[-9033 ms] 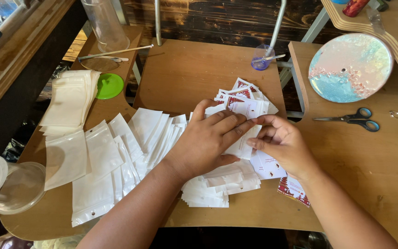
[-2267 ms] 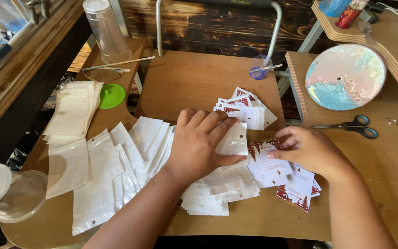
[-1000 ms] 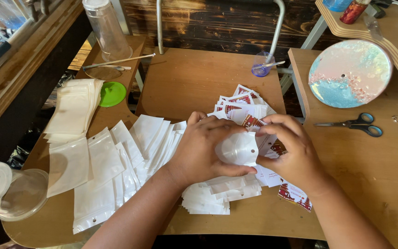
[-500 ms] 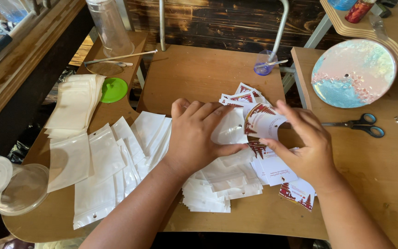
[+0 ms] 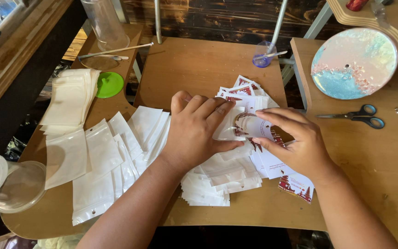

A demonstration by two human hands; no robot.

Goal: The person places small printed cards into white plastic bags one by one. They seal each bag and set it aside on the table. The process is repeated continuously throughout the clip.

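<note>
My left hand [image 5: 198, 129] presses down on a small white pouch [image 5: 229, 130] lying on a heap of white pouches [image 5: 217, 177]. My right hand [image 5: 293, 138] holds a white card with red print [image 5: 253, 125] and has one end of it in the pouch's mouth. More red-printed cards [image 5: 241, 88] are fanned out behind the hands, and others [image 5: 295, 184] lie under my right wrist. A row of flat white pouches [image 5: 111, 159] spreads to the left on the wooden table [image 5: 208, 64].
A stack of white pouches [image 5: 72, 99] and a green lid [image 5: 109, 85] sit at the left. Clear plastic cups [image 5: 10, 182] stand at the near left edge. Scissors [image 5: 362, 115] and a round pastel disc [image 5: 353, 62] lie at the right. A small purple cup [image 5: 263, 55] is at the back.
Over the last second my right hand brought a printed card to the pouch under my left hand and pushed it partway in. My left hand stayed on the pouch.
</note>
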